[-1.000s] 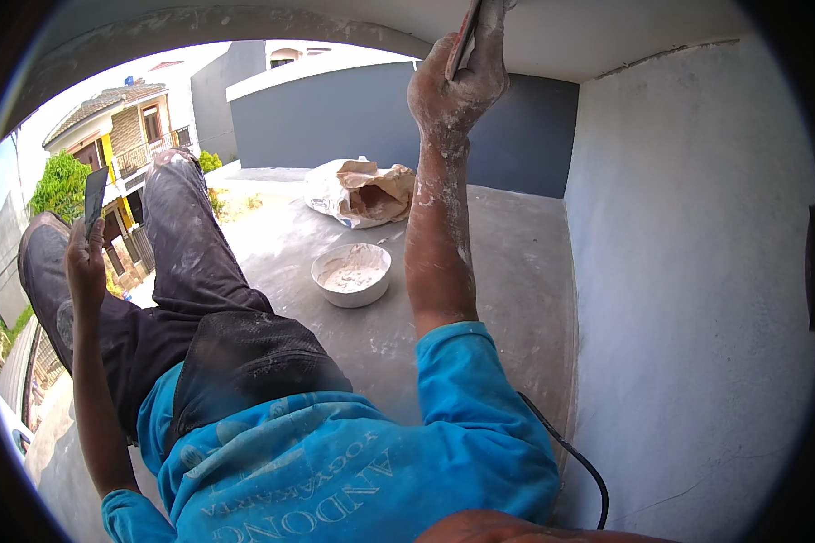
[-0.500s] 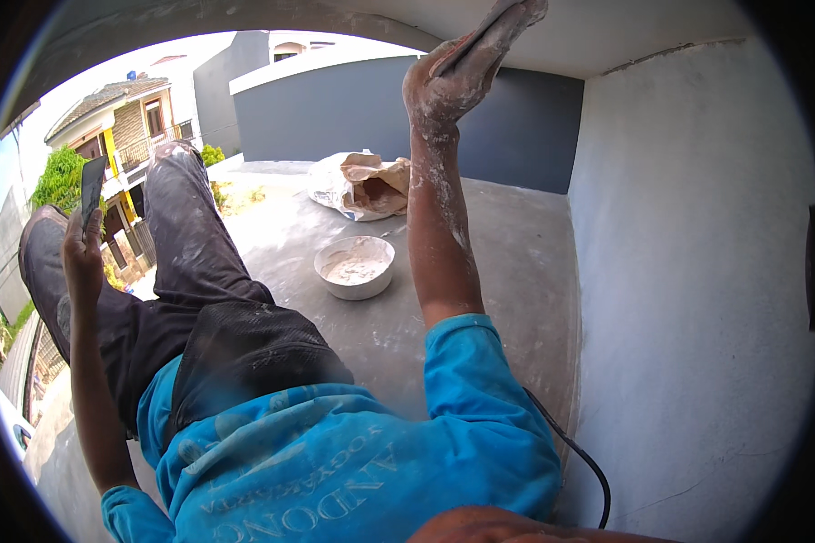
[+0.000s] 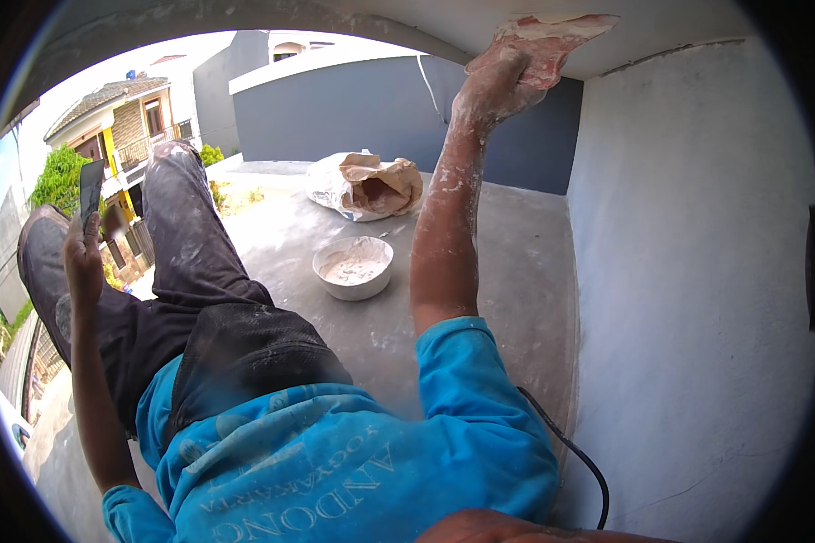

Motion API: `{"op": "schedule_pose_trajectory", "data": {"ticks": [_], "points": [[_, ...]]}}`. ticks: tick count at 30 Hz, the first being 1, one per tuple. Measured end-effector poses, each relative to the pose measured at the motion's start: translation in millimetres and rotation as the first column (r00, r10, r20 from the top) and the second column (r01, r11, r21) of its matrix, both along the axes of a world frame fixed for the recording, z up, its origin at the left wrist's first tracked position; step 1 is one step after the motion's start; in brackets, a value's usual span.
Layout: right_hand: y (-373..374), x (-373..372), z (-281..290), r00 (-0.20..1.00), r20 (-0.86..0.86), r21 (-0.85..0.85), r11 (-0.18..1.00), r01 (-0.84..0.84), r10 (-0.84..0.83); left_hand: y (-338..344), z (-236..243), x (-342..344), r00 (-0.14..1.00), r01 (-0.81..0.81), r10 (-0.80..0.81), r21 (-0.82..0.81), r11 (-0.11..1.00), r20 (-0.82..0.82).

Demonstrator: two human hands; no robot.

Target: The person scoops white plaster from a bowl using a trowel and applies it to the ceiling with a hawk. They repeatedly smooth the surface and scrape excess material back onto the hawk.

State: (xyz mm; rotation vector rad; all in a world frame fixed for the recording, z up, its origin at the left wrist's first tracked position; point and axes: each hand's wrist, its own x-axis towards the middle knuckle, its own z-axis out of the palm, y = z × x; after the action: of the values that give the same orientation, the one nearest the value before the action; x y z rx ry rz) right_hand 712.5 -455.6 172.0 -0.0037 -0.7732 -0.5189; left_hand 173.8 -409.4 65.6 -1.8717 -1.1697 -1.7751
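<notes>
I have the right hand [image 3: 491,93] raised, its fingers closed on a flat, reddish, paste-smeared plate [image 3: 552,54] by the pale ceiling [image 3: 666,32]; whether they touch I can't tell. I see the left hand's [image 3: 83,270] fingers wrapped around a dark flat blade [image 3: 91,187], upright. Farther out, a white bowl [image 3: 358,291] of pale paste and an open bag [image 3: 330,185] sit on the gray floor [image 3: 525,271].

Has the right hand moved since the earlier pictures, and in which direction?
Yes. Judged against the dark grey wall behind it, the right hand has shifted rightward in the view, closer to the pale side wall.
</notes>
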Motion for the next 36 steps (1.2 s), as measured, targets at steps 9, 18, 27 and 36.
{"op": "schedule_pose_trajectory", "data": {"ticks": [9,18,27,36], "points": [[-34,-41,12,0.936,0.264,0.112,0.971,0.212,-0.235,-3,-2,9,0.999,-0.045,0.045,-0.004,0.999,0.023],[-6,-88,11,0.723,0.38,0.272,0.817,0.509,-0.577,-30,-3,31,0.971,0.234,-0.213,-0.261,0.937,0.105],[-50,-136,-109,0.75,0.01,-0.11,0.747,-0.656,0.661,-81,29,137,0.886,0.364,-0.406,-0.205,0.909,-0.226],[-55,-159,-131,0.714,0.238,-0.268,0.751,-0.603,0.658,-102,49,173,0.833,0.427,-0.513,-0.35,0.834,-0.206]]}}
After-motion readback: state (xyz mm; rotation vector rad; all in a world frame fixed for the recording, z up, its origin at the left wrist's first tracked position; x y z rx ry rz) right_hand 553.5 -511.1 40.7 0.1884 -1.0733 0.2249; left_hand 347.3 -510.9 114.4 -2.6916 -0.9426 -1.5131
